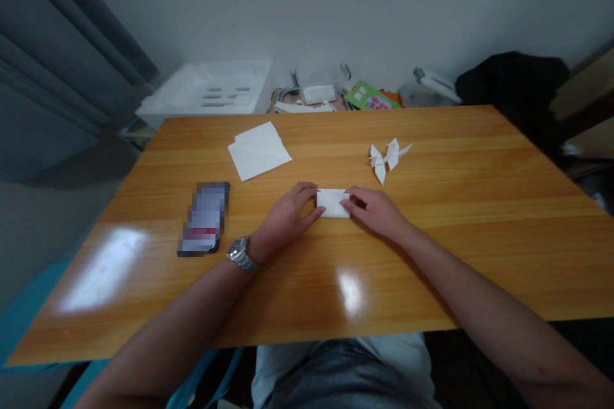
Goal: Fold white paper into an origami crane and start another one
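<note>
A small folded piece of white paper (pixel 332 203) lies at the middle of the wooden table (pixel 460 204), its long side running left to right. My left hand (pixel 291 209) grips its left end, thumb at the lower corner and fingers at the upper one. At the other end my right hand (pixel 374 209) pinches the paper, with the thumb resting on its face. Beyond the right hand stand two folded white paper cranes (pixel 392 153), close together. My left wrist wears a metal watch (pixel 242 254).
Loose white paper sheets (pixel 259 150) lie overlapping at the back left. A phone (pixel 205 217) with a blurred screen rests left of my left hand. Behind the table are a white tray (pixel 230 86), a green booklet (pixel 371 97) and a black bag (pixel 513 86).
</note>
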Action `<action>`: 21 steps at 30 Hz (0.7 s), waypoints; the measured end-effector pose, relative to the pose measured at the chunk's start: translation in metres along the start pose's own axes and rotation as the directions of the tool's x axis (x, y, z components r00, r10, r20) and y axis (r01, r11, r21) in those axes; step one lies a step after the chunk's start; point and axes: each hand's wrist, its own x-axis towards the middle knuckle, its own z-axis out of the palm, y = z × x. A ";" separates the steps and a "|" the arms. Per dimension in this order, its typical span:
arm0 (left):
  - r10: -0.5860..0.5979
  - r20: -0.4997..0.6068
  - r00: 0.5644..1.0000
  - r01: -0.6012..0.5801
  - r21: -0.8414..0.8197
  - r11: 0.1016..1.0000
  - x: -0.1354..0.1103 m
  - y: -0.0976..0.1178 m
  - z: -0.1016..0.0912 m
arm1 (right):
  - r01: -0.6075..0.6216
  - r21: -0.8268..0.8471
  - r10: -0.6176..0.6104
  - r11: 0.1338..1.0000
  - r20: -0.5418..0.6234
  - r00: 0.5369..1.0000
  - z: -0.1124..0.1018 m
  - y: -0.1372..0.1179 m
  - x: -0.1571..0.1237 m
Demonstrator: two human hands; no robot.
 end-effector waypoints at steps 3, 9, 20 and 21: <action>-0.009 -0.021 1.000 0.009 0.008 1.000 0.002 0.000 0.003 | -0.009 -0.001 0.009 1.000 0.032 0.999 -0.002 -0.001 0.000; 0.054 -0.006 0.998 -0.053 0.104 0.993 0.003 -0.002 0.006 | -0.024 -0.032 0.026 0.999 0.060 0.998 -0.001 -0.002 0.002; 0.064 0.021 0.998 -0.067 0.142 0.988 0.002 -0.005 0.007 | 0.066 -0.056 -0.067 0.996 -0.023 0.997 0.002 0.001 0.002; 0.062 0.022 0.998 -0.065 0.147 0.987 0.002 -0.005 0.007 | 0.074 -0.074 -0.077 0.995 -0.039 0.996 0.002 0.003 0.003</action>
